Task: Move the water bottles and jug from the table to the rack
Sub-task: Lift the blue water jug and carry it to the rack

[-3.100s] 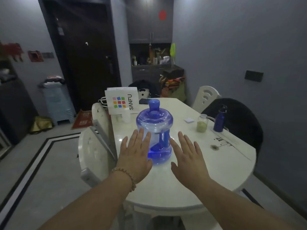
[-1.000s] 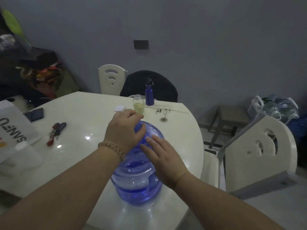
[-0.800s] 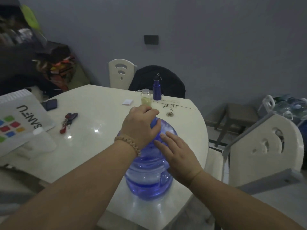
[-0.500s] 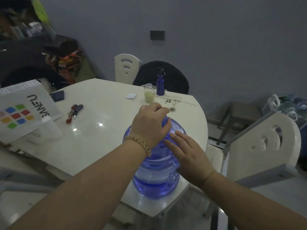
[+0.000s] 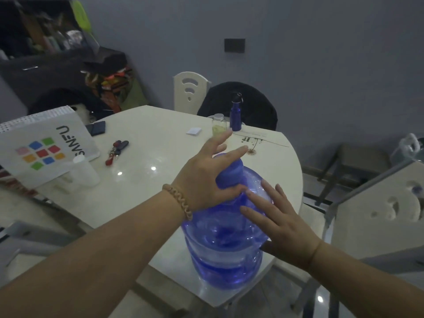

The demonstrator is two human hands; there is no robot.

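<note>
A translucent blue jug (image 5: pixel 224 239) with a blue cap (image 5: pixel 230 174) and a little water in it stands at the near edge of the white table (image 5: pixel 160 143). My left hand (image 5: pixel 204 177) lies against the cap, fingers spread out past it and thumb at the neck. On the jug's right shoulder my right hand (image 5: pixel 273 216) rests flat. A dark blue metal bottle (image 5: pixel 236 115) and a small glass jar (image 5: pixel 219 126) stand at the far edge. A pale plastic bottle (image 5: pixel 85 172) stands at the left.
A white SANFU bag (image 5: pixel 43 145), keys (image 5: pixel 117 150), a phone (image 5: pixel 97 128) and a paper slip (image 5: pixel 193 131) lie on the table. White chairs stand behind (image 5: pixel 190 90) and to the right (image 5: pixel 378 216). A stool (image 5: pixel 351 161) and a clear bottle (image 5: pixel 410 145) sit by the wall.
My left hand was closed over the cap; its fingers have now spread open and the cap shows. The jug has come closer to the table's near edge. My right hand stays on the shoulder.
</note>
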